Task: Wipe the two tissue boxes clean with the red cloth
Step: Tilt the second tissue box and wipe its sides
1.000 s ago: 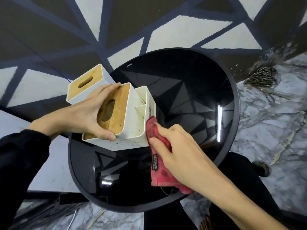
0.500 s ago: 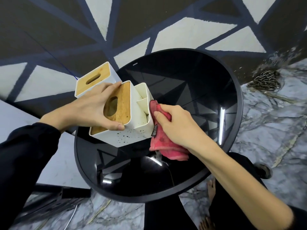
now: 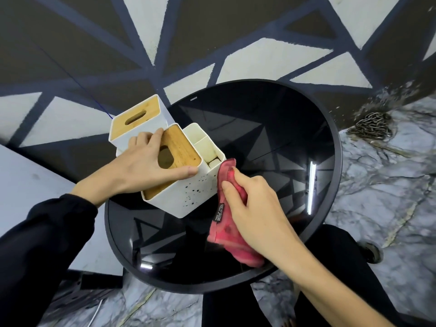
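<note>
Left hand (image 3: 144, 166) covering part of the near tissue box (image 3: 186, 197) lid. Far tissue box (image 3: 136, 121) base hidden behind it. Label print on the red cloth (image 3: 226, 230) too small to read; cloth's middle hidden under the right hand (image 3: 254, 208).

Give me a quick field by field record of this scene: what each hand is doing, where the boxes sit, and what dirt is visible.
left hand: grips the near white tissue box with wooden lid, thumb on its front edge
right hand: holds the red cloth against that box's right corner
dirt: dark specks on the near box's front wall
second box: white tissue box with wooden slotted lid, behind the near one, untouched
surface: round black glass table
floor: grey marble, metal chain by the wall
</note>
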Demonstrator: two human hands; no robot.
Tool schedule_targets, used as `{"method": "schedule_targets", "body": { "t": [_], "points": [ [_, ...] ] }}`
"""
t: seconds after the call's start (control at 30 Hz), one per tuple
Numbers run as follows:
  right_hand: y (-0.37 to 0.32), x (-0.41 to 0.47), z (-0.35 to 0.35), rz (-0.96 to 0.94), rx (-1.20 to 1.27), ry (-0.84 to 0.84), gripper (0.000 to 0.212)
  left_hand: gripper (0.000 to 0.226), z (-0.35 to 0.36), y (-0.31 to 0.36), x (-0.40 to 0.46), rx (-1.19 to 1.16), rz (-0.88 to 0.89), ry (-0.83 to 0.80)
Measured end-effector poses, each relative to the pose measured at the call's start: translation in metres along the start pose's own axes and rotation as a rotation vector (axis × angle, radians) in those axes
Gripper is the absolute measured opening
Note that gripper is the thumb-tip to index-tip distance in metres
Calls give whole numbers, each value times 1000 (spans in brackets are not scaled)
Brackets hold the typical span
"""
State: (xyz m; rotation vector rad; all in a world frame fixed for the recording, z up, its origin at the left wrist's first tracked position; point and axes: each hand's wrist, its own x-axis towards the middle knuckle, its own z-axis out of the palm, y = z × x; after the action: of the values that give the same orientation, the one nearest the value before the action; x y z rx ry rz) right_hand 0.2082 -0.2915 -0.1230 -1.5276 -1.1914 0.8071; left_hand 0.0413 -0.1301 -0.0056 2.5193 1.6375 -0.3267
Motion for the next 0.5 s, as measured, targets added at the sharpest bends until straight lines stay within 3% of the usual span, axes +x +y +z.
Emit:
{"method": "schedule_targets", "body": {
  "t": [0.27,0.5],
  "points": [
    [4,54,-12,-8,-50,3,27,158,0,14,-8,-93,-236,-3],
    [-4,87,-26,-5,-86,-46,31,151,-20,-15,-14,-202,-152,23]
  ]
}}
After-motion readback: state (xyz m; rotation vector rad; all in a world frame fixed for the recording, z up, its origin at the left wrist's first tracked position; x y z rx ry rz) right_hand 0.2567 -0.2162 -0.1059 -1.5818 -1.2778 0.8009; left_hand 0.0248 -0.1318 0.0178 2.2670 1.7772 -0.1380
